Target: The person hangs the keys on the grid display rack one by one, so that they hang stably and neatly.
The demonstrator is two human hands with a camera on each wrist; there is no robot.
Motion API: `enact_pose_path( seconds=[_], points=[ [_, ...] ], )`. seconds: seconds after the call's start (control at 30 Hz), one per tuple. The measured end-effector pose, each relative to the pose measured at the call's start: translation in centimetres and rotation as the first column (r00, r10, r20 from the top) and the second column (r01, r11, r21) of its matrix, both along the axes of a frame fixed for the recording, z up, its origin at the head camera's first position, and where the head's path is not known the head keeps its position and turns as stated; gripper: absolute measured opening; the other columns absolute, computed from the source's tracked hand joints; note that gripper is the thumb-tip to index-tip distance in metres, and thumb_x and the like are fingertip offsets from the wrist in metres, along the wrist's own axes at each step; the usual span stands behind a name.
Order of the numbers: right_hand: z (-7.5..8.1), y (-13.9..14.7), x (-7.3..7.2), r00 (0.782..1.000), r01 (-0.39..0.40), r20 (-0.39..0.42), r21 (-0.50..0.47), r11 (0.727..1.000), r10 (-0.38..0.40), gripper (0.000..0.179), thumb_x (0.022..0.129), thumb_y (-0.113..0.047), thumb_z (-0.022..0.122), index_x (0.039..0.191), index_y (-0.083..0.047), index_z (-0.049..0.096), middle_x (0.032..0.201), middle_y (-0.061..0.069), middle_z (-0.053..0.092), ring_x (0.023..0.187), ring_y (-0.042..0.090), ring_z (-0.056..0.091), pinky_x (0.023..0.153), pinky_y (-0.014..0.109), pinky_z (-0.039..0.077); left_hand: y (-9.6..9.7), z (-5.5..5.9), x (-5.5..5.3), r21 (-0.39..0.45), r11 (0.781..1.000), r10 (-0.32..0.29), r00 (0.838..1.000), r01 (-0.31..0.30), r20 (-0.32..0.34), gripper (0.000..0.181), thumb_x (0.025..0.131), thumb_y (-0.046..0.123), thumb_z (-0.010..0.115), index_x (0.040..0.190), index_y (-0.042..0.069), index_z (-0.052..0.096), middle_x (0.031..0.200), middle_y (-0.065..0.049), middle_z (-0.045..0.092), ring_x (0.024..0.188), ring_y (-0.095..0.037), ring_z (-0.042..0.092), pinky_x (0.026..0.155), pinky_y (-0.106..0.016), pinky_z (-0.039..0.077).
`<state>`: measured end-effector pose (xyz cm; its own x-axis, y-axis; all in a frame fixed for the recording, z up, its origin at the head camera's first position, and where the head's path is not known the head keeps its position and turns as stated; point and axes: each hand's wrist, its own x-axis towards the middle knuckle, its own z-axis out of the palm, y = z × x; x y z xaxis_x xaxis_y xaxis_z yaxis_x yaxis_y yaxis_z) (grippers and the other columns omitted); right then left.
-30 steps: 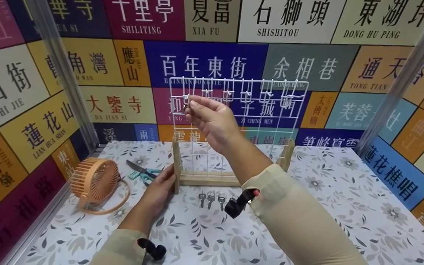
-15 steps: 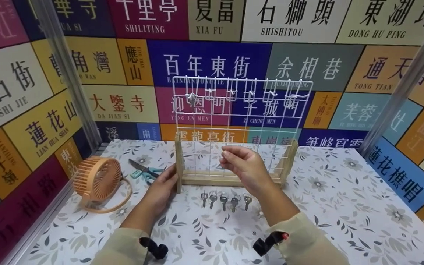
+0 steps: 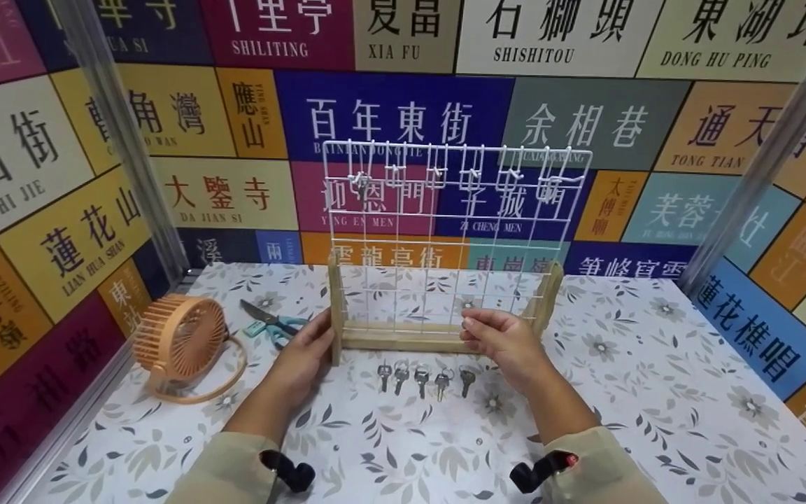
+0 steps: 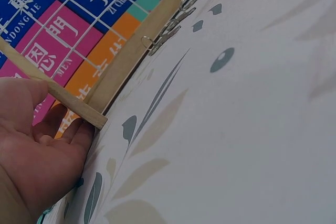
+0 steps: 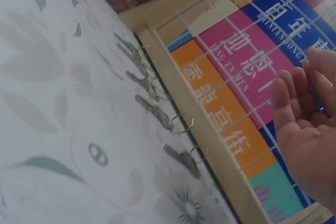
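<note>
A white wire grid rack on wooden legs and a wooden base bar stands upright on the table. White hooks line its upper part, and a key hangs from the leftmost one. My left hand grips the rack's left wooden leg, thumb on one side and fingers on the other. In front of the right half of the base, my right hand hovers with loosely bent fingers and nothing between them. Below it lie several keys with rings in a row, close to the base bar.
Left of the rack sits an orange desk fan with a ring stand. Teal-handled scissors lie between the fan and my left hand. A patterned cloth covers the table, and walls with colourful signs rise behind and beside it.
My right hand has left the leftmost hook, where a key now hangs, and moved down and right toward the keys on the table. My left hand stays at the rack's leg.
</note>
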<state>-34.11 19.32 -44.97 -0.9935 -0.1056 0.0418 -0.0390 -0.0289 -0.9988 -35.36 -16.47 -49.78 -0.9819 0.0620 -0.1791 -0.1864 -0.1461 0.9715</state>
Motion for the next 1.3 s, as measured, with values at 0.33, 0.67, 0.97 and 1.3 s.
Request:
enact_pose_path(
  seconds=[0.33,0.67,0.97,1.3],
  points=[
    [-3.6,1.7,-0.8,0.996,-0.041,0.088,0.294,0.955,0.016,0.036,0.094,-0.019,0.084,0.124,-0.001,0.077,0.091,0.001,0.078,0.079,0.016,0.07,0.071,0.027,0.059,0.0,-0.2,0.1,-0.028,1.0,0.006,1.0,-0.007,-0.025,0.053,0.112,0.027,0.055,0.163,0.038,0.044,0.174,0.009,0.038,0.164,-0.023,0.034,0.136,-0.045,0.027],
    [-5.2,2.0,-1.2,0.996,-0.087,0.024,0.468,0.879,0.086,0.028,0.089,-0.013,0.086,0.114,-0.003,0.08,0.097,0.004,0.079,0.077,0.011,0.065,0.066,0.024,0.054,-0.1,-0.1,0.1,0.011,1.0,0.008,1.0,-0.008,-0.011,0.051,0.111,0.027,0.056,0.159,0.042,0.048,0.172,0.012,0.04,0.162,-0.023,0.037,0.136,-0.044,0.026],
    [-4.8,1.7,-1.3,1.0,-0.012,0.023,0.489,0.872,0.001,0.019,0.09,-0.014,0.085,0.108,-0.008,0.083,0.094,-0.001,0.079,0.077,0.011,0.065,0.064,0.025,0.054,-0.1,0.2,0.1,-0.012,1.0,0.009,1.0,-0.009,0.001,0.051,0.111,0.028,0.056,0.159,0.044,0.047,0.173,0.012,0.038,0.164,-0.023,0.033,0.136,-0.045,0.026],
    [-1.8,1.2,-0.8,1.0,0.016,-0.02,0.283,0.959,-0.011,0.031,0.095,-0.014,0.082,0.122,0.001,0.077,0.103,0.003,0.082,0.089,0.013,0.077,0.085,0.027,0.066,0.0,0.1,0.0,-0.047,0.999,0.01,1.0,-0.01,-0.007,0.052,0.112,0.027,0.055,0.162,0.039,0.045,0.175,0.01,0.036,0.164,-0.023,0.032,0.137,-0.045,0.025]
  ],
)
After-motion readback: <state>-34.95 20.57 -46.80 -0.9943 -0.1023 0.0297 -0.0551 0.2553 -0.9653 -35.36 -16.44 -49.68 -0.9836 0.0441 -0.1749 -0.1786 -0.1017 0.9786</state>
